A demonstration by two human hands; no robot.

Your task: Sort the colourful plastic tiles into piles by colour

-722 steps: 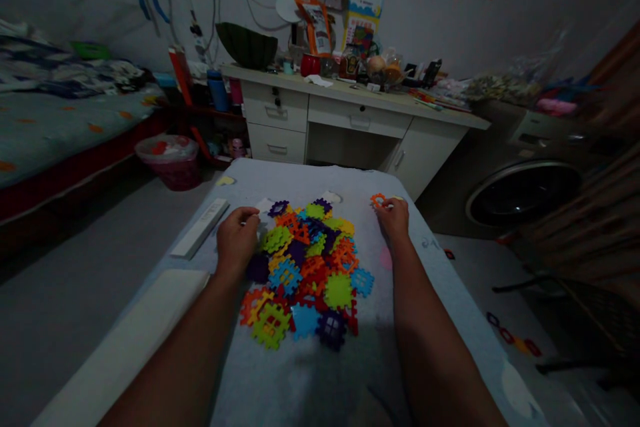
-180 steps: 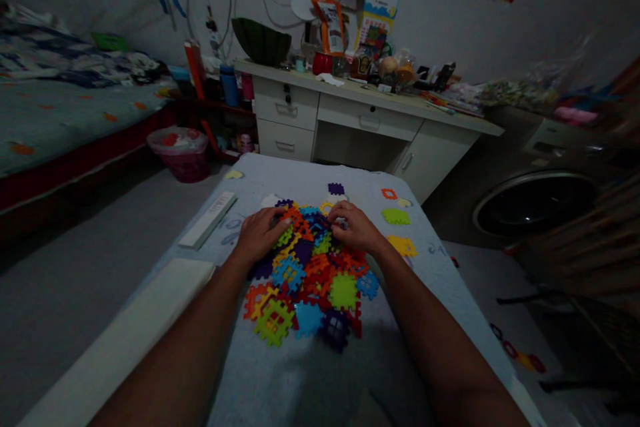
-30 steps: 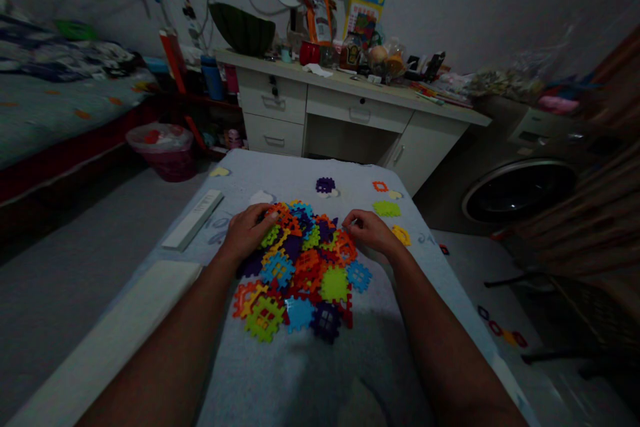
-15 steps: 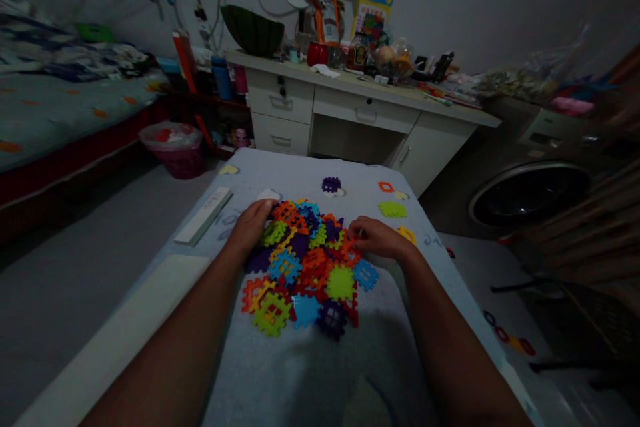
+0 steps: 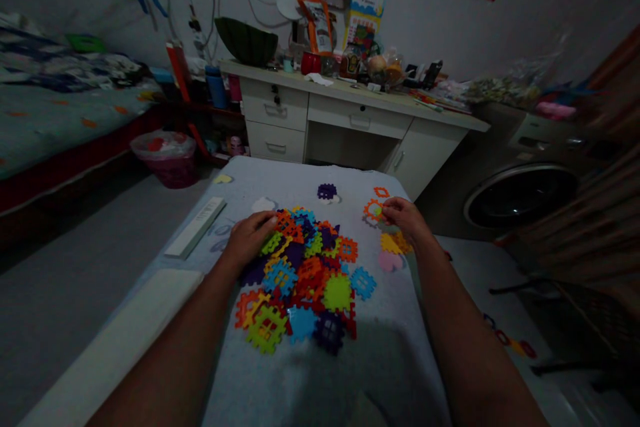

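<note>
A heap of toothed plastic building pieces [image 5: 300, 267] in orange, green, blue, purple, red and yellow lies on the cloth-covered table [image 5: 370, 360]. My left hand [image 5: 251, 235] rests against the heap's far left edge, fingers stretched toward it. Right of the heap, my right hand [image 5: 403, 215] pinches an orange toothed frame piece [image 5: 369, 208] by its right side, above the cloth. Beyond it lies an orange open piece [image 5: 381, 192]; nearer to me are yellow pieces [image 5: 393, 243], partly beside my wrist. A purple piece [image 5: 327, 191] lies alone behind the heap.
A long white box [image 5: 196, 228] lies on the table's left side. Behind the table stands a white desk [image 5: 275, 110] crowded with jars and packets. A washing machine [image 5: 520, 193] is at right, a lined pink bin [image 5: 173, 170] at left.
My right hand has moved from the heap's right edge away to the far right, carrying the orange frame piece. My left hand stays at the heap. The view has shifted slightly.
</note>
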